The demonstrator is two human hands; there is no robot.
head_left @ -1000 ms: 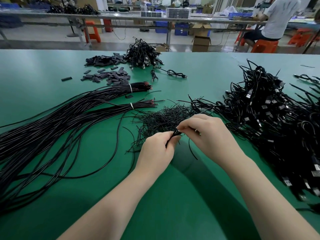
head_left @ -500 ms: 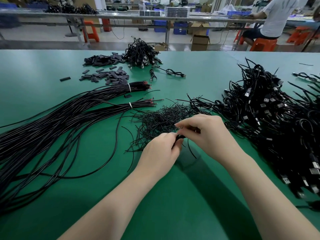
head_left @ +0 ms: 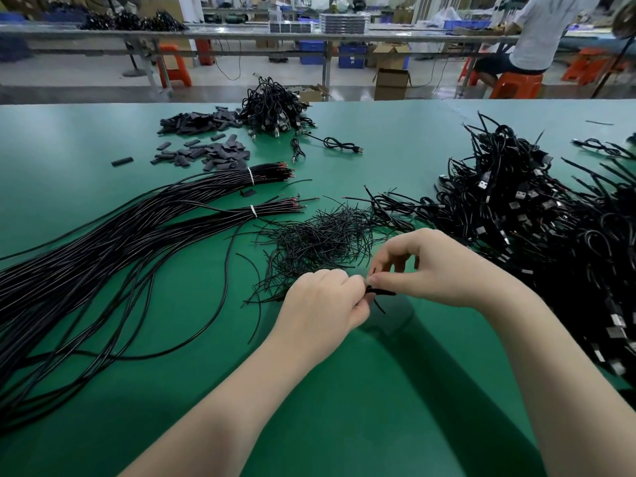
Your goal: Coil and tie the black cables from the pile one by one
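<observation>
Change: both hands have dropped slightly nearer the desk's front edge since a second ago, and the right thumb now presses at the bundle's end; the piles lie as before.
Left hand: the left hand [head_left: 323, 304] is fisted, knuckles up, fingers curled round a small coiled black cable [head_left: 375, 290], most of which is hidden inside the fist.
Right hand: the right hand [head_left: 433, 266] arches over from the right, thumb and forefinger pinching the thin tie wire at the cable's exposed end; a short black tail hangs below the pinch.
Cable position: held between the two hands, just above the green desk [head_left: 344, 407], in front of the heap of short tie wires [head_left: 320, 239].
Source pile: long black cables [head_left: 103, 256] fan across the left of the desk, two bunches bound with white ties near their stripped ends.
Finished pile: a large heap of coiled cables with USB plugs [head_left: 537, 222] lies to the right, close beside the right wrist.
Far desk: a smaller heap of coiled cables [head_left: 275, 108] and scattered dark sleeve pieces [head_left: 206, 139].
Containers: blue bins [head_left: 351, 56] and open cardboard boxes [head_left: 392, 80] stand on the floor beyond; their contents cannot be made out.
Background: a seated person [head_left: 537, 32] on an orange stool.
</observation>
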